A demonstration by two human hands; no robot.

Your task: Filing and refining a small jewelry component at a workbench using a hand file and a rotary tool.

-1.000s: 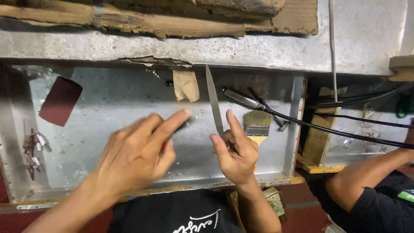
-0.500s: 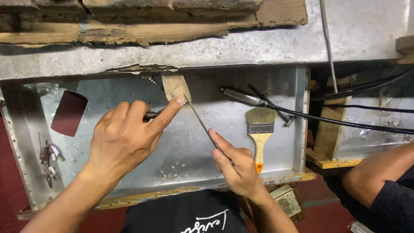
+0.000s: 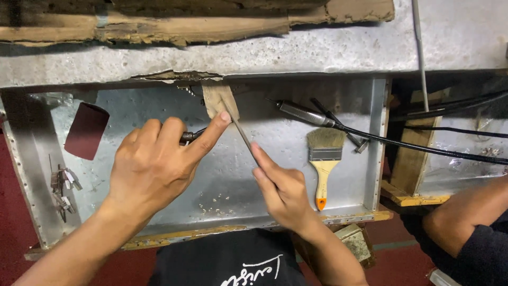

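Head view: left hand point(image 3: 153, 169) grasping file point(image 3: 244, 139) handle, forefinger extended for guidance; right hand point(image 3: 283, 193) fingers pinching tip, steadying, left of brush point(image 3: 324, 161).

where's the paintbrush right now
In the head view the paintbrush lies on the metal tray at its right end, just right of the right hand, below the black cable.

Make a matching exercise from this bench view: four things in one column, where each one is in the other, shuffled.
1. paintbrush
2. dark red sandpaper
3. thin metal file
4. black cable

a. held between both hands
b. leaning at the tray's left end
c. running off to the right
d. lying flat, bristles up, right of the hands

Pairs: 1-d, 2-b, 3-a, 4-c
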